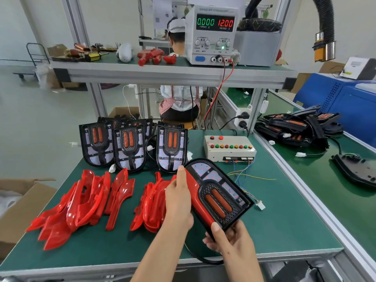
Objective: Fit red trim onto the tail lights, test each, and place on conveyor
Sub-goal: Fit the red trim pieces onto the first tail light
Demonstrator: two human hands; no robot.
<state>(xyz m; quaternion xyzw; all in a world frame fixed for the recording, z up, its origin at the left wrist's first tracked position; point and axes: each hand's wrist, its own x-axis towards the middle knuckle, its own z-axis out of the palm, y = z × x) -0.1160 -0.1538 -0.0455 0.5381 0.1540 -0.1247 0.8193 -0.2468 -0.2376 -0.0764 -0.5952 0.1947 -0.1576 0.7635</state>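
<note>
In the head view, a tail light [218, 195] is held tilted above the green worktop [284, 220] by both hands. The left hand [179, 198] is wrapped over its left edge, fingers curled onto a red trim [198, 197] that lies along that edge, so the grip is clenched on the trim and light together. The right hand [230, 239] grasps the light's near end, thumb laid on the trim's lower tip. A black cable [201, 258] hangs from the light over the worktop's front edge. To the left, loose red trims are heaped in two piles [81, 202] — the nearer one just beside the left hand. Behind them, more untrimmed lights [130, 147] stand upright in a row. A button box [230, 147] sits at the back right, thin wires trailing from it. On the shelf above, a power supply [213, 35] reads 0.000 and 12.00. On the conveyor [317, 180] at the right, dark lights are piled.
</note>
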